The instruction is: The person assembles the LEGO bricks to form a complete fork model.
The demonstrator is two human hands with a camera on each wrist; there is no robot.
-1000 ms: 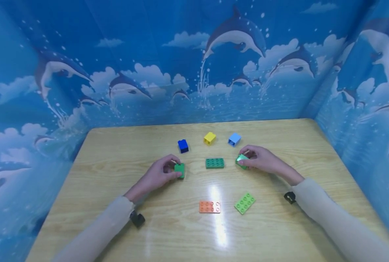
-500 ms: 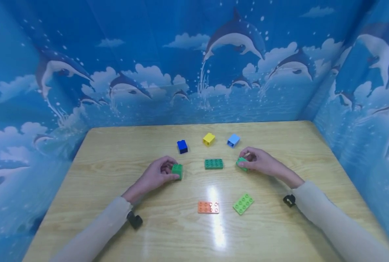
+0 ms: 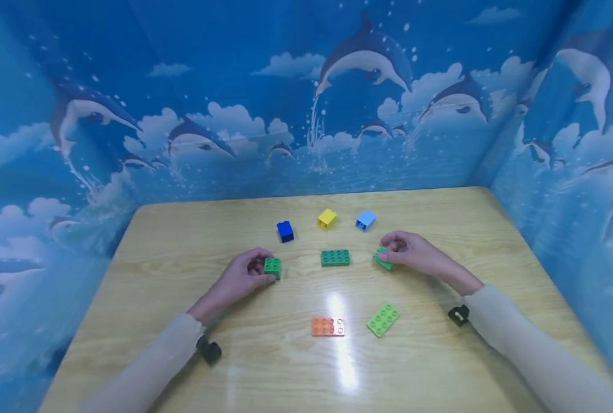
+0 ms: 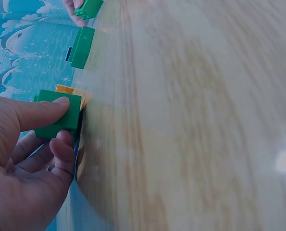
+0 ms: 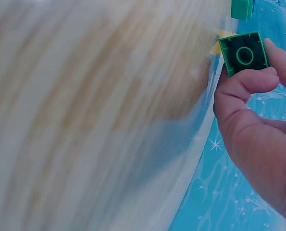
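Left of centre in the head view, my left hand [image 3: 241, 276] pinches a small square green brick [image 3: 272, 266], its studs facing up. The left wrist view has the thumb on one flat side of this green brick [image 4: 61, 118] and fingers below. My right hand [image 3: 412, 253] pinches another small green brick [image 3: 382, 259] between thumb and fingers, tilted. Its hollow underside with a round tube faces the right wrist camera, where this green brick [image 5: 244, 54] sits at the fingertips. Between the hands a longer dark green brick [image 3: 335, 258] lies on the table, studs up.
An orange brick [image 3: 328, 326] and a lime green brick [image 3: 383, 320] lie nearer on the wooden table [image 3: 265, 367]. Behind the hands are a dark blue brick [image 3: 285, 232], a yellow brick [image 3: 326, 218] and a light blue brick [image 3: 365, 221]. A dolphin-print curtain [image 3: 286, 97] surrounds the table's back and sides.
My left hand has shifted slightly left, its green brick turning so the studs show on top. The right hand's brick has tilted and moved slightly right. The bricks on the table have stayed put.
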